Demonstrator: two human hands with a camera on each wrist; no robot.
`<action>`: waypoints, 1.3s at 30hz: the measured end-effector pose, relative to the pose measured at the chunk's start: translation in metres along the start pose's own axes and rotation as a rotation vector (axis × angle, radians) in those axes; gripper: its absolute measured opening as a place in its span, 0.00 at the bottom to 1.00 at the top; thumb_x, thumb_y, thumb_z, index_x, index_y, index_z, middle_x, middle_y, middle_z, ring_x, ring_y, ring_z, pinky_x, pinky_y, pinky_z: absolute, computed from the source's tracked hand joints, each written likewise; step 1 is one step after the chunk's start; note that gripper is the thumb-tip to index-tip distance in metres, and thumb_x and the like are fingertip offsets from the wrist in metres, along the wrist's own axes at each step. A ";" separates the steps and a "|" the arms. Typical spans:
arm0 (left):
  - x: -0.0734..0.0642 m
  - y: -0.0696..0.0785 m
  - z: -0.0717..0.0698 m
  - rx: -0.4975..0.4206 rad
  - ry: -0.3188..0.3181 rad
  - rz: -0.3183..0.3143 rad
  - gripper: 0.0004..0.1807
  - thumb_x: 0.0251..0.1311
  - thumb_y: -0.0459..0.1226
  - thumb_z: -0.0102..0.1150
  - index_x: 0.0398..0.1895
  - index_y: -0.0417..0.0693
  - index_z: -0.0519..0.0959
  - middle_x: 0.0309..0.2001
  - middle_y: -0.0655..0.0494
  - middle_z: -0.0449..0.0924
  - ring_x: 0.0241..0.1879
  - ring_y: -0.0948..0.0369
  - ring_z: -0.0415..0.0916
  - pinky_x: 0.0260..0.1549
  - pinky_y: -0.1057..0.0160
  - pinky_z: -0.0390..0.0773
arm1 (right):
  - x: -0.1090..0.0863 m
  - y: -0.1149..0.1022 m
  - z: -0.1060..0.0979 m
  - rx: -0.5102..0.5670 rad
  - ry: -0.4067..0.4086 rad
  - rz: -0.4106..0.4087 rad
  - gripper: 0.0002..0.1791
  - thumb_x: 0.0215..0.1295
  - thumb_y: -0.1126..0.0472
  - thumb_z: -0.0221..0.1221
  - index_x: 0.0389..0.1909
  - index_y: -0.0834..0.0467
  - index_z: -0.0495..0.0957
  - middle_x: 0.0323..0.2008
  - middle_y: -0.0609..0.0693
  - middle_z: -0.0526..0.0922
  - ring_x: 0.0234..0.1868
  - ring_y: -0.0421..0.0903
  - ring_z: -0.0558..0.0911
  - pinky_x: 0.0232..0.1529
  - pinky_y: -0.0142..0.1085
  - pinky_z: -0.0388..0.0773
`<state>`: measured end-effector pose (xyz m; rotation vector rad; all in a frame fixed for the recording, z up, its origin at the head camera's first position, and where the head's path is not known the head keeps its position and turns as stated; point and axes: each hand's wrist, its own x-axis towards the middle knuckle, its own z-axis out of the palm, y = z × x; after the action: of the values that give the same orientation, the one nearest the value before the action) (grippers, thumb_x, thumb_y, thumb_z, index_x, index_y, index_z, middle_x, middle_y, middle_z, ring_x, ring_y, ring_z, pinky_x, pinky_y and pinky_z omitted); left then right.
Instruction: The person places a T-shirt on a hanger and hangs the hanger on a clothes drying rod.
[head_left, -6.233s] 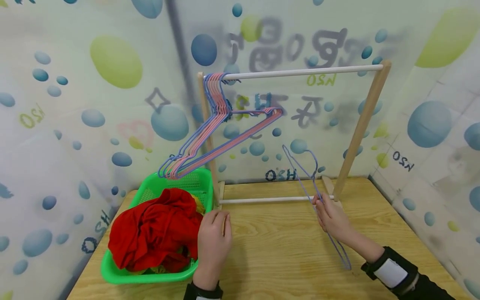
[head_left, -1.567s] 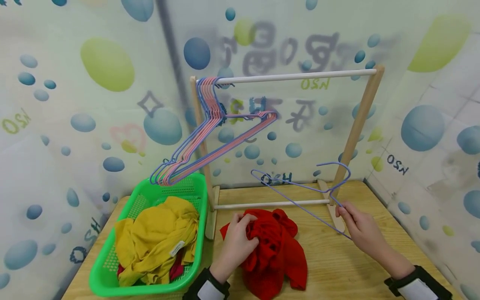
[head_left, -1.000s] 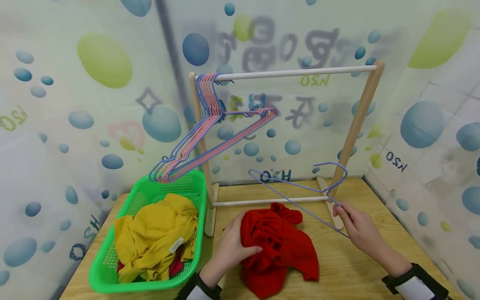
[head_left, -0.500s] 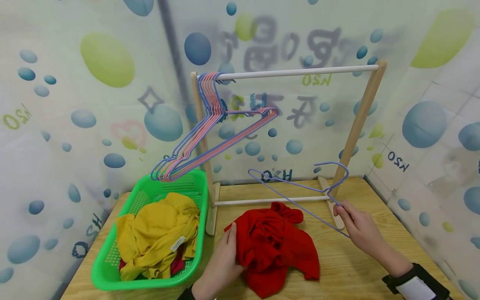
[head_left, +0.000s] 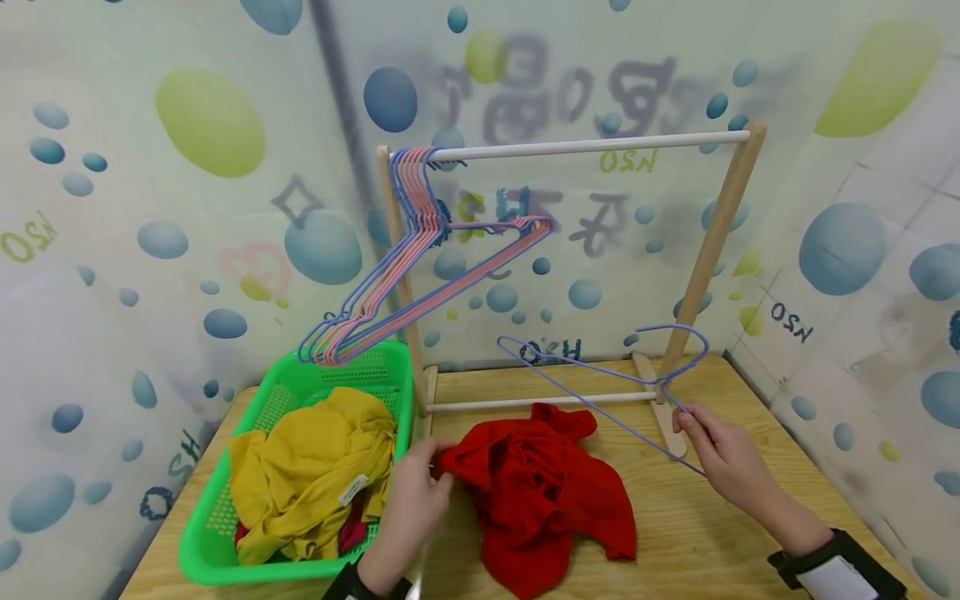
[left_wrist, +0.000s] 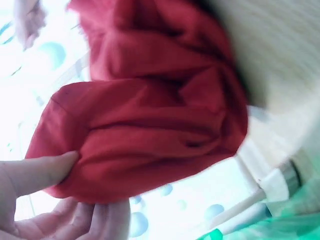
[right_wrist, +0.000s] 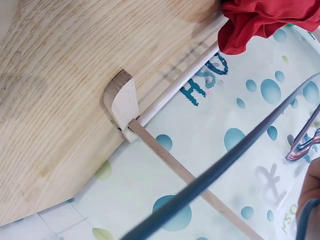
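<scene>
A crumpled red garment (head_left: 547,500) lies on the wooden table, its exact kind hidden by the folds. My left hand (head_left: 408,504) pinches its left end between thumb and fingers and lifts that part a little; the left wrist view shows the thumb on top of the red cloth (left_wrist: 145,130). Above the table at the right, my right hand (head_left: 731,462) grips a blue wire hanger (head_left: 600,408) by one shoulder, near the neck. The hanger's hook points up and its far end reaches over the back of the garment without visible contact.
At the left stands a green basket (head_left: 197,533) with yellow clothing (head_left: 315,475) and some dark red cloth inside. Behind is a wooden rack with a white rail (head_left: 592,147); several blue and pink hangers (head_left: 423,233) hang at its left end, above the basket.
The red garment has come out of the basket onto the table. Lately my left hand slid left along it and now pinches its left end. The hanger has tilted over towards the garment.
</scene>
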<state>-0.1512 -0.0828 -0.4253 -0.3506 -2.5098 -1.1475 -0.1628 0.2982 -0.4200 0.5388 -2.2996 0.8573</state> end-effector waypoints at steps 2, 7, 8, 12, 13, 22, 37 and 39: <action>0.003 0.002 -0.006 -0.130 -0.024 -0.065 0.19 0.46 0.19 0.58 0.42 0.44 0.79 0.35 0.52 0.81 0.34 0.60 0.77 0.30 0.66 0.76 | 0.000 0.000 -0.001 0.004 0.002 0.000 0.13 0.67 0.74 0.49 0.31 0.52 0.72 0.20 0.37 0.63 0.18 0.27 0.51 0.18 0.24 0.54; 0.007 0.000 -0.013 -0.310 -0.099 -0.205 0.23 0.56 0.20 0.50 0.54 0.46 0.68 0.39 0.46 0.75 0.37 0.56 0.74 0.28 0.65 0.76 | -0.001 0.001 0.000 -0.002 -0.001 -0.013 0.13 0.67 0.74 0.50 0.31 0.51 0.72 0.18 0.36 0.60 0.17 0.27 0.51 0.17 0.23 0.53; 0.007 -0.001 -0.013 -0.312 -0.110 -0.217 0.24 0.58 0.20 0.48 0.56 0.46 0.66 0.39 0.45 0.74 0.36 0.56 0.74 0.26 0.65 0.75 | -0.001 0.001 0.000 -0.002 0.000 -0.018 0.13 0.67 0.74 0.50 0.31 0.51 0.72 0.18 0.36 0.60 0.17 0.27 0.51 0.17 0.23 0.53; 0.008 -0.005 -0.010 -0.235 -0.125 -0.203 0.26 0.62 0.23 0.45 0.61 0.50 0.63 0.38 0.47 0.73 0.29 0.60 0.70 0.25 0.66 0.73 | -0.001 0.002 0.001 -0.001 0.002 -0.030 0.13 0.67 0.74 0.50 0.31 0.52 0.72 0.18 0.35 0.60 0.17 0.26 0.52 0.17 0.22 0.53; 0.008 -0.005 -0.009 -0.205 -0.120 -0.179 0.25 0.63 0.23 0.46 0.61 0.50 0.64 0.37 0.48 0.73 0.29 0.61 0.69 0.26 0.66 0.72 | -0.001 0.002 0.001 -0.002 -0.001 -0.033 0.13 0.67 0.74 0.50 0.32 0.52 0.72 0.18 0.35 0.61 0.17 0.27 0.52 0.17 0.22 0.53; 0.008 0.000 -0.002 -0.074 -0.151 -0.124 0.16 0.66 0.40 0.53 0.52 0.42 0.76 0.43 0.45 0.74 0.38 0.56 0.73 0.36 0.61 0.74 | -0.001 0.000 0.003 0.005 -0.019 -0.018 0.13 0.66 0.74 0.50 0.32 0.51 0.72 0.17 0.34 0.59 0.17 0.27 0.52 0.17 0.22 0.53; -0.017 -0.001 0.016 0.417 -0.276 0.140 0.39 0.33 0.29 0.76 0.56 0.43 0.72 0.58 0.30 0.62 0.52 0.36 0.69 0.33 0.51 0.80 | -0.003 0.002 0.004 0.006 -0.035 -0.009 0.13 0.67 0.73 0.50 0.32 0.51 0.72 0.19 0.35 0.63 0.17 0.27 0.53 0.17 0.22 0.54; -0.021 -0.002 0.018 0.472 -0.247 0.158 0.32 0.33 0.24 0.71 0.50 0.39 0.74 0.54 0.29 0.64 0.49 0.37 0.71 0.32 0.51 0.80 | -0.003 0.003 0.004 0.012 -0.039 -0.008 0.13 0.67 0.74 0.49 0.32 0.51 0.71 0.19 0.34 0.62 0.17 0.27 0.53 0.17 0.22 0.54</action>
<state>-0.1372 -0.0723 -0.4461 -0.5722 -2.7985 -0.4507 -0.1635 0.2980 -0.4255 0.5742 -2.3278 0.8639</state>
